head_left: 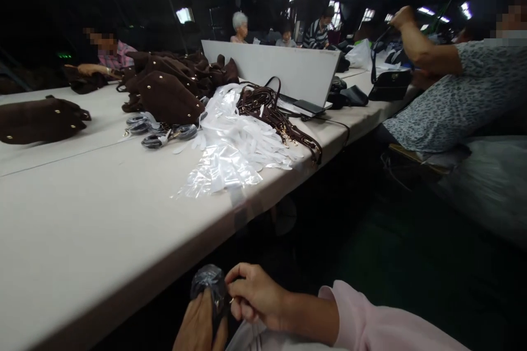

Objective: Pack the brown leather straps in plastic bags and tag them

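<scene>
Dark rounded bundle in shiny clear plastic [208, 276], held beside the long off-white table [82, 230]

Bare left hand [198, 319] grips it; pink-sleeved right hand [257, 293] curls just beside it, whether pinching anything I cannot tell.

the gripped bundle [209, 276] is dark grey, the sleeve [370, 315] right of the grip pale pink, bags [168, 96] beyond it brown.

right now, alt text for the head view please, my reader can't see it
Left hand holds a plastic-wrapped dark bundle beside a table, right hand at the bundle's side. On the table lie brown bags, clear plastic and brown straps. Other people are beyond.
</scene>
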The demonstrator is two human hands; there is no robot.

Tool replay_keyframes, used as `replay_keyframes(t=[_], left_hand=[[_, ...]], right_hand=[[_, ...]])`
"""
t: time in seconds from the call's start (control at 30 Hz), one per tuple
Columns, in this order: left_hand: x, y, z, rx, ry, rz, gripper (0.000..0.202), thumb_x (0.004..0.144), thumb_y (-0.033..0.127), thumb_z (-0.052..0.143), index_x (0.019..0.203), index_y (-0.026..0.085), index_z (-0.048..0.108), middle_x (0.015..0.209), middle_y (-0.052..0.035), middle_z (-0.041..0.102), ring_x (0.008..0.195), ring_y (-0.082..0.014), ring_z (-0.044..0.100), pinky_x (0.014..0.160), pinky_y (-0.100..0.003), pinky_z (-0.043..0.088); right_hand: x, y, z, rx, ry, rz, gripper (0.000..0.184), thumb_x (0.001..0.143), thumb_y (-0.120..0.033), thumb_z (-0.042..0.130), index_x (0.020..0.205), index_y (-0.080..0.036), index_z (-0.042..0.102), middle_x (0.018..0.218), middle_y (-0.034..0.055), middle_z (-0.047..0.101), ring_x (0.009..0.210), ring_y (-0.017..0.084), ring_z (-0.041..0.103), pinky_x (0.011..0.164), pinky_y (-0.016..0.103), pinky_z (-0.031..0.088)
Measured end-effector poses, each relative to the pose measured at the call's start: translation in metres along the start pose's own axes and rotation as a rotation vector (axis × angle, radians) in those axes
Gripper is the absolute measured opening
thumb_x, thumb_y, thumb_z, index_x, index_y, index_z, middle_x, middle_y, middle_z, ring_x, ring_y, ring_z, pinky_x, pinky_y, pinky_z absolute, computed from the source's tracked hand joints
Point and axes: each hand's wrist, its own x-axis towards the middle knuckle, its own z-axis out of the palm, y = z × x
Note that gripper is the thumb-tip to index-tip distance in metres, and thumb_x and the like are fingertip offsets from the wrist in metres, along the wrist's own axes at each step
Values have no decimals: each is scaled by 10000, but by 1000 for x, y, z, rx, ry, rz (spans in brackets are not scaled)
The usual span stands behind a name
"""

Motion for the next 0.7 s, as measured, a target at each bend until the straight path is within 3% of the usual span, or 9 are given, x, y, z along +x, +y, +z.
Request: replay_keyframes(t=[0.13,0.23,0.33,0.5,0.6,0.7], left_hand=[[26,22,-9,-53,-131,-134,377,953,251,398,1291,109,486,1149,-183,643,1006,-302,650,862,-466,554],[45,27,-19,-260,-319,-262,344,980,256,356,1272,121,477,1161,-164,624,1050,-277,615,922,-468,511],[53,29,-29,-401,-380,-355,326,1000,322,371,1262,155,471,1196,-144,600,1100,-264,578,975,-463,459],[52,28,-45,-503,-442,-418,294,1016,375,347,1126,179,537,1101,-101,613,980,-231,575,906,-402,452],[51,24,-51,-570,-494,-479,304,1016,378,343,1121,170,538,1070,-90,615,919,-212,564,867,-371,451],[53,24,-56,-682,-563,-516,286,1009,368,362,1071,165,554,979,-65,615,855,-189,552,824,-333,455]], right_hand=[[-8,5,4,-65,39,-142,332,801,-255,545,1110,-169,459,480,-47,585,302,84,378,318,149,256],[-7,2,2,-41,22,-273,437,837,-377,604,1186,-172,440,522,-43,606,320,84,404,316,150,277],[-1,-6,-6,86,-61,-189,430,841,-371,647,1172,-159,471,565,-31,617,358,56,409,335,126,290],[-1,-13,-14,189,-246,-45,546,783,-288,765,1205,-135,453,810,50,700,639,82,635,589,141,509],[0,-4,-13,151,-283,-99,634,755,-293,805,1230,-142,414,925,83,713,786,130,689,721,211,556],[6,8,-15,13,-230,-201,614,831,-423,724,1255,-150,374,820,49,706,664,147,681,607,243,557]])
